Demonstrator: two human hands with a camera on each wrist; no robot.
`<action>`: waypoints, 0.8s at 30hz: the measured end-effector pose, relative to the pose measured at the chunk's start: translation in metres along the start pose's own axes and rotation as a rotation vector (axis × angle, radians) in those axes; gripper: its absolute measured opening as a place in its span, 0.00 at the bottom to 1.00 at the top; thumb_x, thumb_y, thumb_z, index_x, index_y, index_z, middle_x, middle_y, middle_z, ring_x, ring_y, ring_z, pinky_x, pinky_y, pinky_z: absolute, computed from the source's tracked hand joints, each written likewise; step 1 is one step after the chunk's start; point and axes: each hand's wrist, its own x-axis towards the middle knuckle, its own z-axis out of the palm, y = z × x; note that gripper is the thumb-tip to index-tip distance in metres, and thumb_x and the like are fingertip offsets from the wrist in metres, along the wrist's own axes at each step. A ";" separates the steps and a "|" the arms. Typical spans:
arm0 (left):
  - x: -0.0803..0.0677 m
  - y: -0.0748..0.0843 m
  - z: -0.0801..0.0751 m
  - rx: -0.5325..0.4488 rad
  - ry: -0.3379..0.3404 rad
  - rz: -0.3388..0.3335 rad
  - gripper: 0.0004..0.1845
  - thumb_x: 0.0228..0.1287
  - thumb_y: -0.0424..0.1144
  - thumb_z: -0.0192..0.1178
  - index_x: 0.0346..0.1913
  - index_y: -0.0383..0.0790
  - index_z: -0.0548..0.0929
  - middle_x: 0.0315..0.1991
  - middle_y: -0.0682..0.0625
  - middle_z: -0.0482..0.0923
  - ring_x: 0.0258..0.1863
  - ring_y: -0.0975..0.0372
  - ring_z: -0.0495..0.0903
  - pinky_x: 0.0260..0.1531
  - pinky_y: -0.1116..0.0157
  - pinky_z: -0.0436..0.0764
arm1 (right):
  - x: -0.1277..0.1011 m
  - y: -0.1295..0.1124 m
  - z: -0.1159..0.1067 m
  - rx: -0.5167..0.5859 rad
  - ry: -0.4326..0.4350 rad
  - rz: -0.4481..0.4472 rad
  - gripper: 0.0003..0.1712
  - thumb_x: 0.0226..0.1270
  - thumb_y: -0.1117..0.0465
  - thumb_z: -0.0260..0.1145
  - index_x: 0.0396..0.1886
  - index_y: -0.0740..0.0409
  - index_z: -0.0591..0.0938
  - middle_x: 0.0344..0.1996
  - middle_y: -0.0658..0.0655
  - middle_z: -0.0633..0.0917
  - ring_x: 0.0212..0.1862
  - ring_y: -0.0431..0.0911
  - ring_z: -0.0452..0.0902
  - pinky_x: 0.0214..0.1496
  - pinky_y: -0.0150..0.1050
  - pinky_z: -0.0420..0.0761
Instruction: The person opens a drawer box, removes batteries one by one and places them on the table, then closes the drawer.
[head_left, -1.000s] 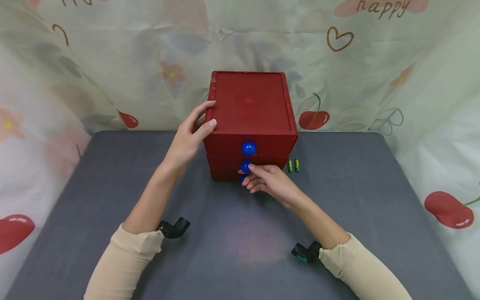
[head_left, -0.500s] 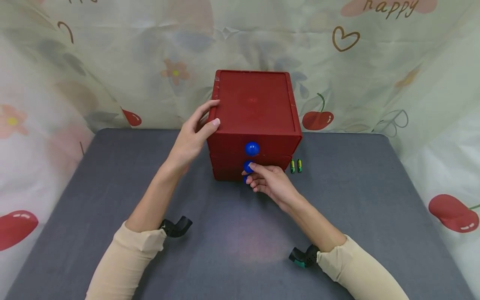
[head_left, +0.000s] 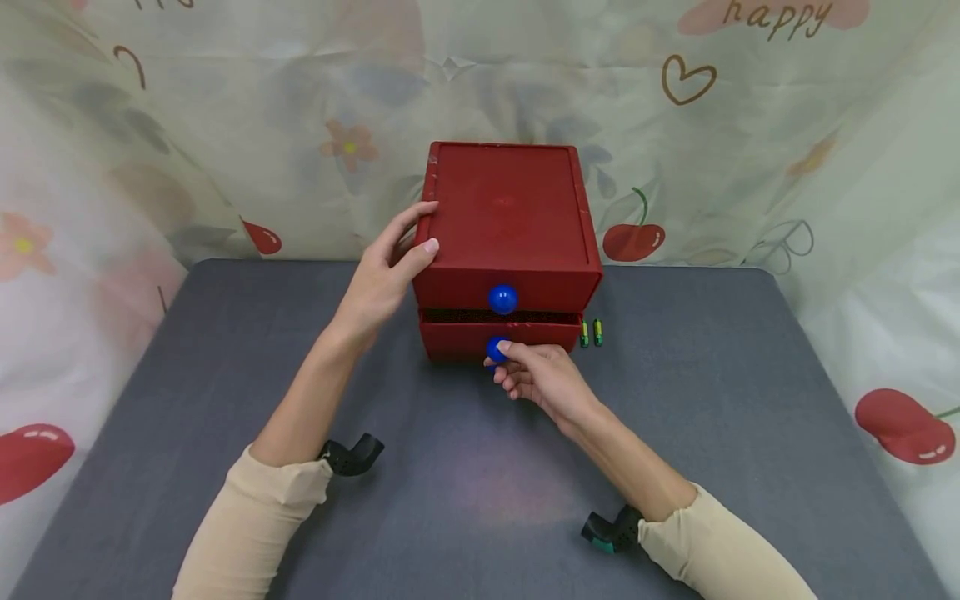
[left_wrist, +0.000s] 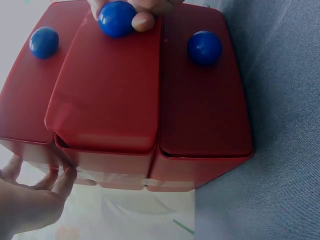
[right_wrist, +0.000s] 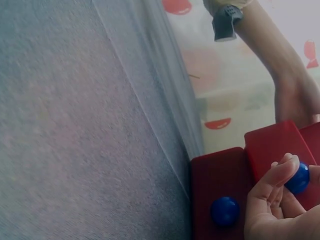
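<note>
Your red drawer box [head_left: 504,242] stands at the far middle of the grey table [head_left: 225,350], its back close to the printed curtain [head_left: 225,125], which also hangs along both sides of the table. Open table lies in front of the box and on either side of it, and the table's near edge falls outside the head view. Two small green batteries [head_left: 590,332] lie on the table just beside the box's right lower corner (touching it or not, I cannot tell).

Your left hand [head_left: 382,279] rests on the box's top left edge, fingers fairly straight, thumb laid on the front top corner. Your right hand [head_left: 542,375] pinches the middle drawer's knob [head_left: 497,349], fingertips curled round it.

The box is glossy red plastic with a flat recessed lid and three stacked drawers, each with a round blue knob. The middle drawer [head_left: 498,335] stands out from the front, with a dark gap showing above it under the top drawer [head_left: 450,293]. In the left wrist view its front sits proud of the other two, and the bottom drawer's knob [left_wrist: 204,48] shows clear of your fingers
</note>
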 end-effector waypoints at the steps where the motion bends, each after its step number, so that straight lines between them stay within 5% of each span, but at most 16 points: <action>1: 0.000 0.000 0.000 -0.002 -0.002 -0.001 0.27 0.73 0.50 0.56 0.73 0.60 0.66 0.70 0.57 0.64 0.67 0.61 0.68 0.65 0.53 0.68 | -0.002 0.001 0.000 0.000 0.001 0.000 0.31 0.71 0.46 0.64 0.48 0.74 0.82 0.27 0.56 0.82 0.30 0.42 0.75 0.33 0.30 0.79; 24: -0.001 0.001 0.000 -0.002 -0.008 -0.022 0.28 0.73 0.50 0.56 0.73 0.61 0.66 0.70 0.55 0.64 0.65 0.59 0.68 0.64 0.52 0.70 | -0.036 0.010 0.008 -0.029 -0.034 -0.016 0.29 0.71 0.45 0.63 0.49 0.69 0.84 0.27 0.57 0.82 0.29 0.43 0.76 0.34 0.31 0.80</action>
